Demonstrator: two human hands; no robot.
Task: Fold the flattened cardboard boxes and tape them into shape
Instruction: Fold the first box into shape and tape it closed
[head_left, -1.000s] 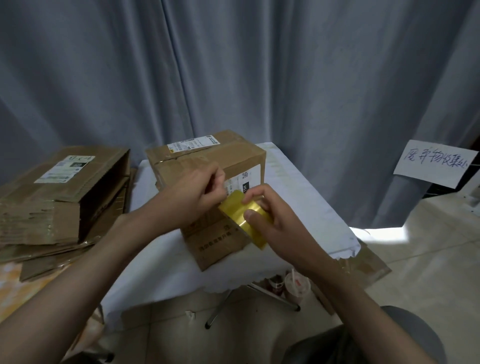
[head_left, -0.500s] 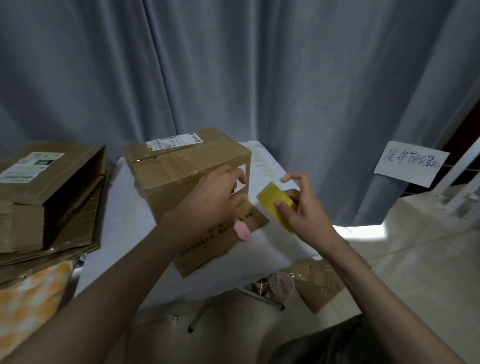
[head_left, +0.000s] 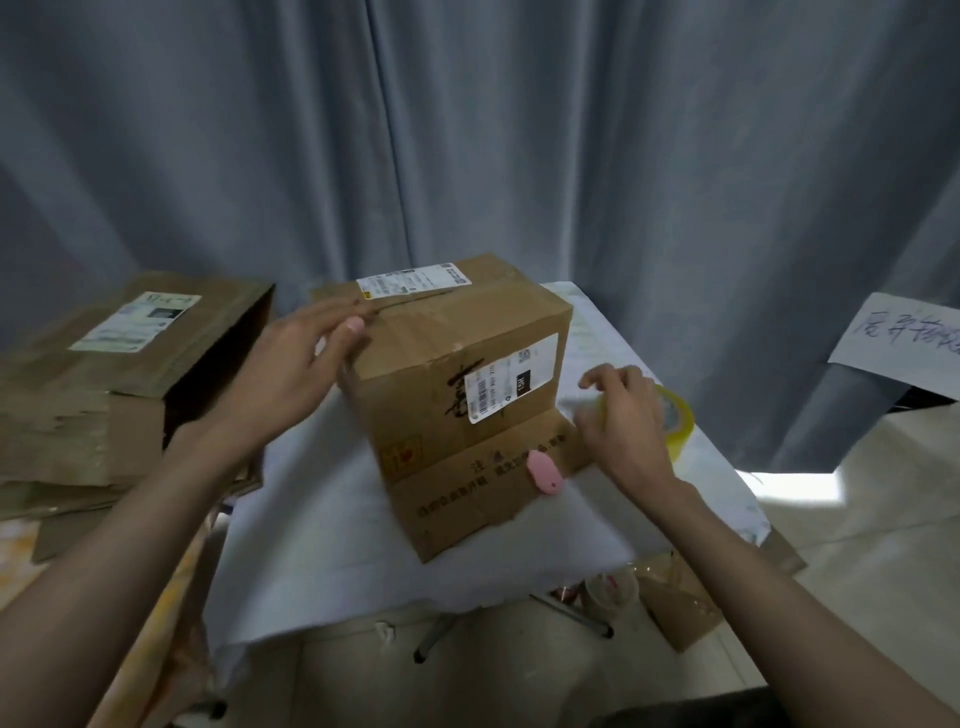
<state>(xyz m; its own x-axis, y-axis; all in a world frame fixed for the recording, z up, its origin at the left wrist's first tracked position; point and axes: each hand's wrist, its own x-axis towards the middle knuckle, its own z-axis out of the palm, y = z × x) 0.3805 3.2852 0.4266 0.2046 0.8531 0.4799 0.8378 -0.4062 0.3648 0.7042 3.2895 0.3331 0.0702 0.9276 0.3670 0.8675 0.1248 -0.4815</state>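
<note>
The box (head_left: 447, 384) stands on the white table (head_left: 322, 525). The left hand (head_left: 291, 374) lies flat on its top corner. The right hand (head_left: 621, 415) holds the yellow tape roll (head_left: 675, 421) beside it.

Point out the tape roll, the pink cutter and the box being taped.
tape roll (head_left: 678, 422): head view, on the yellow outer band right of the right hand.
pink cutter (head_left: 543, 472): head view, on the middle of its pink body.
box being taped (head_left: 415, 395): head view, on its bare front face.
</note>
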